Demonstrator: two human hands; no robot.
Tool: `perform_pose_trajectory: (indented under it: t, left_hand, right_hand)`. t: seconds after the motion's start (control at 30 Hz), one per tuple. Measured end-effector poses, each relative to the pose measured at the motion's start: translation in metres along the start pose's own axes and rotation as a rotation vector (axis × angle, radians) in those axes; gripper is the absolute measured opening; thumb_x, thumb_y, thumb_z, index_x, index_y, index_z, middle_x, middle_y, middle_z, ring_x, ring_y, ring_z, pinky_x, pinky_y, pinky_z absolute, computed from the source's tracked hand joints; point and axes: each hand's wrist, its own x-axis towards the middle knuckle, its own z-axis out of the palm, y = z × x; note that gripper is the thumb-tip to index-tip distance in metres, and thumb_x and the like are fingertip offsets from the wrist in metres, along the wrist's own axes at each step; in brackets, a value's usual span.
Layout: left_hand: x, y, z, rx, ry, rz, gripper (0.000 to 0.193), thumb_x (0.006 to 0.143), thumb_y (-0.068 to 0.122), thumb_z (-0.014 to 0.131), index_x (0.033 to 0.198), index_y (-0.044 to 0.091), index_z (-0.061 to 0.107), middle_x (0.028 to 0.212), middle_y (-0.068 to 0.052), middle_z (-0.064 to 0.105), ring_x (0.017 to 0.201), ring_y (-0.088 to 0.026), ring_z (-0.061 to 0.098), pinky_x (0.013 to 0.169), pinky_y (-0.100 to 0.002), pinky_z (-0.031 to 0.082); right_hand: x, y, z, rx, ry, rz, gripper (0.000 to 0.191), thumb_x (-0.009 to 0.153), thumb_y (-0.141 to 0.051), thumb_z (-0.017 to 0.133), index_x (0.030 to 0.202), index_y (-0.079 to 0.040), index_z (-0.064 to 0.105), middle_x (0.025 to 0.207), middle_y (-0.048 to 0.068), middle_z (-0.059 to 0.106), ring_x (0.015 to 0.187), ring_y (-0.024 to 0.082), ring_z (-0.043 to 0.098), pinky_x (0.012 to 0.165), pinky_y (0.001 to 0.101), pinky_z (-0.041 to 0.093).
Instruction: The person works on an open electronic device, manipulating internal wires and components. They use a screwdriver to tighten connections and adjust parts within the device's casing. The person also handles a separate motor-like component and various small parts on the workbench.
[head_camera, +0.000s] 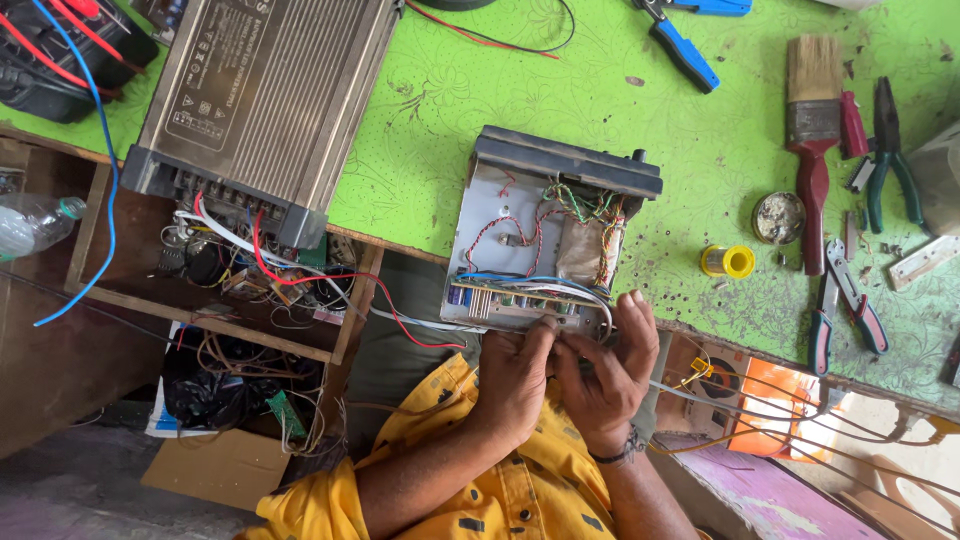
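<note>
An opened grey metal chassis with exposed coloured wiring and a circuit board lies at the near edge of the green patterned table. The left hand and right hand press together at its near edge, fingers on the wires there. A large ribbed grey metal power supply box lies to the left, while a wooden-handled paintbrush, a yellow solder spool and pliers lie to the right.

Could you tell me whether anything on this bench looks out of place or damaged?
The small open device hangs over the green table edge, its wiring exposed, steadied by both hands. The big grey power unit also overhangs, with loose red and white wires spilling out.
</note>
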Motion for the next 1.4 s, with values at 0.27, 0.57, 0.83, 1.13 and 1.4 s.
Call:
perform_pose_trajectory:
  t: [0.27, 0.57, 0.83, 1.13, 1.4]
  left_hand:
    - [-0.001, -0.002, 0.0, 0.029, -0.009, 0.083, 0.02, 0.102, 0.01, 0.059, 0.086, 0.0, 0.065, 0.077, 0.003, 0.064, 0.068, -0.001, 0.052, 0.057, -0.022, 0.043]
    - [-0.004, 0.007, -0.001, 0.063, -0.014, 0.099, 0.023, 0.103, 0.01, 0.058, 0.086, -0.001, 0.067, 0.079, 0.003, 0.066, 0.072, -0.002, 0.055, 0.06, -0.023, 0.045]
    - [-0.003, 0.005, -0.004, 0.024, 0.0, 0.082, 0.022, 0.103, 0.01, 0.059, 0.085, -0.001, 0.066, 0.08, 0.003, 0.065, 0.073, -0.002, 0.054, 0.062, -0.023, 0.046]
    - [-0.004, 0.003, -0.006, 0.029, -0.004, 0.1, 0.026, 0.102, 0.01, 0.059, 0.079, 0.0, 0.064, 0.075, 0.005, 0.063, 0.069, -0.001, 0.051, 0.057, -0.023, 0.041]
    - [-0.007, 0.012, -0.004, 0.057, 0.0, 0.1, 0.024, 0.103, 0.011, 0.058, 0.084, -0.001, 0.065, 0.078, 0.003, 0.065, 0.071, -0.002, 0.054, 0.06, -0.023, 0.045]
  right_hand:
    - [0.0, -0.003, 0.003, -0.008, 0.029, -0.015, 0.021, 0.087, -0.005, 0.08, 0.107, -0.005, 0.073, 0.154, 0.019, 0.043, 0.15, 0.043, 0.04, 0.119, 0.0521, 0.048]
    - [-0.004, -0.012, 0.008, -0.058, 0.036, -0.008, 0.018, 0.087, -0.005, 0.08, 0.105, -0.006, 0.076, 0.151, 0.02, 0.048, 0.147, 0.043, 0.043, 0.121, 0.0526, 0.044]
    - [-0.01, -0.014, 0.013, -0.11, 0.042, 0.007, 0.017, 0.087, -0.007, 0.078, 0.103, -0.006, 0.077, 0.151, 0.02, 0.048, 0.148, 0.042, 0.044, 0.123, 0.0519, 0.042]
    - [-0.013, -0.014, 0.02, 0.01, 0.08, 0.085, 0.019, 0.097, -0.006, 0.073, 0.114, 0.0, 0.075, 0.158, 0.022, 0.039, 0.153, 0.044, 0.038, 0.125, 0.048, 0.044]
    - [-0.012, -0.02, 0.02, -0.001, 0.096, 0.1, 0.016, 0.089, -0.004, 0.077, 0.105, -0.002, 0.073, 0.155, 0.017, 0.042, 0.144, 0.039, 0.049, 0.122, 0.0481, 0.045]
